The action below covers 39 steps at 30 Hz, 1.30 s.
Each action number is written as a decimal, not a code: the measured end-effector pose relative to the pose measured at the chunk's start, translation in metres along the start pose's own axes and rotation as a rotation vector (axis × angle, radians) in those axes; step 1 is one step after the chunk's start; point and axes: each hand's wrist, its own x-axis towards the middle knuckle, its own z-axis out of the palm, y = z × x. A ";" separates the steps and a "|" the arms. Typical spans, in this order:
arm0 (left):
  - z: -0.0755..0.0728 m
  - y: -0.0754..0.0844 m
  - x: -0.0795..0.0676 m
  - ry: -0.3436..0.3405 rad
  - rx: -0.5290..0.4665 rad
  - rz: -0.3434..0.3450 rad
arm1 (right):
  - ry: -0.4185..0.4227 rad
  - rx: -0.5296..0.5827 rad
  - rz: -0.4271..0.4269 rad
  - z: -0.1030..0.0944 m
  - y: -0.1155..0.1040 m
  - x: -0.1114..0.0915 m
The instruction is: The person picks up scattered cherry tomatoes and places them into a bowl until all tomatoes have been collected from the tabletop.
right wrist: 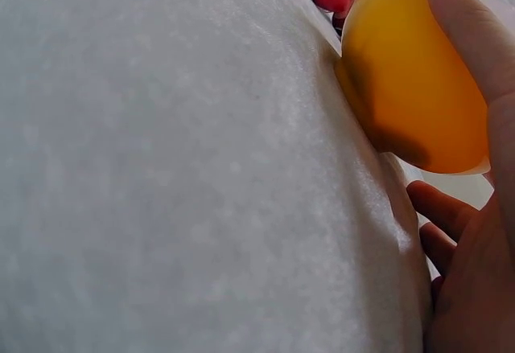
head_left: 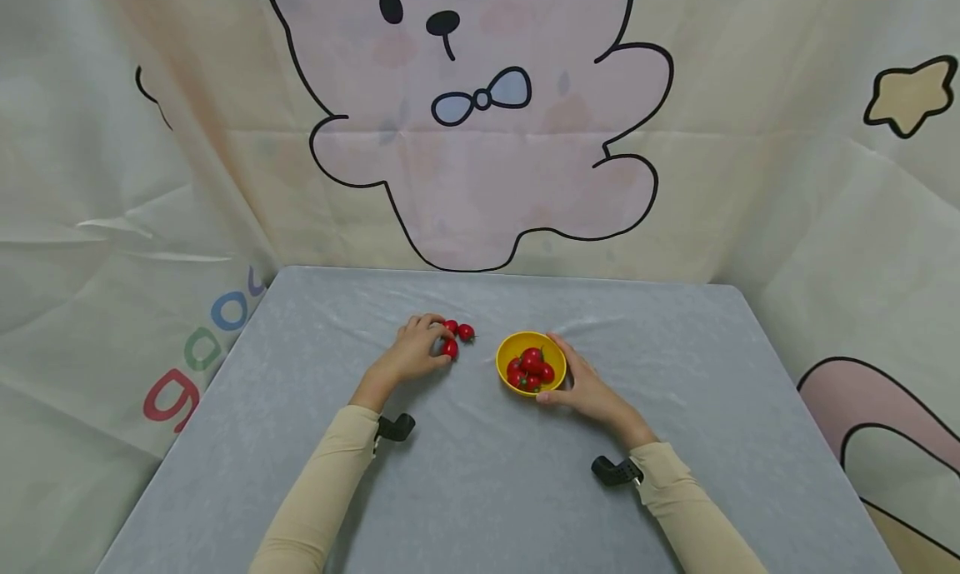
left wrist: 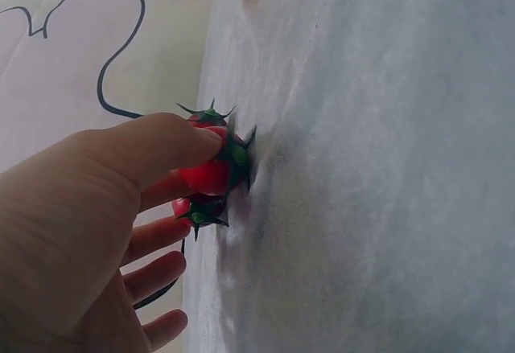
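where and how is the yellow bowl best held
The yellow bowl is probably best held by its outer wall, coming from the right, as the right grip does: thumb near side, fingers far side. Its opening faces up and its round wall curves between them, while tomatoes take up the inside.

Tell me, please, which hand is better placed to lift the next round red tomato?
Probably the left hand: it pinches a shiny round red tomato, with two more close by. The right hand is occupied, holding the round yellow bowl.
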 end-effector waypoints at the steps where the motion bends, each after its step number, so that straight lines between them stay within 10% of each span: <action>1: 0.000 0.001 0.000 -0.001 0.000 -0.002 | 0.002 -0.001 -0.003 0.000 0.000 0.000; 19: -0.002 0.005 -0.001 -0.010 0.007 0.002 | -0.004 -0.018 -0.015 0.000 0.002 -0.001; 39: -0.021 0.049 -0.003 -0.004 0.031 0.160 | -0.004 -0.032 -0.008 -0.002 0.000 0.000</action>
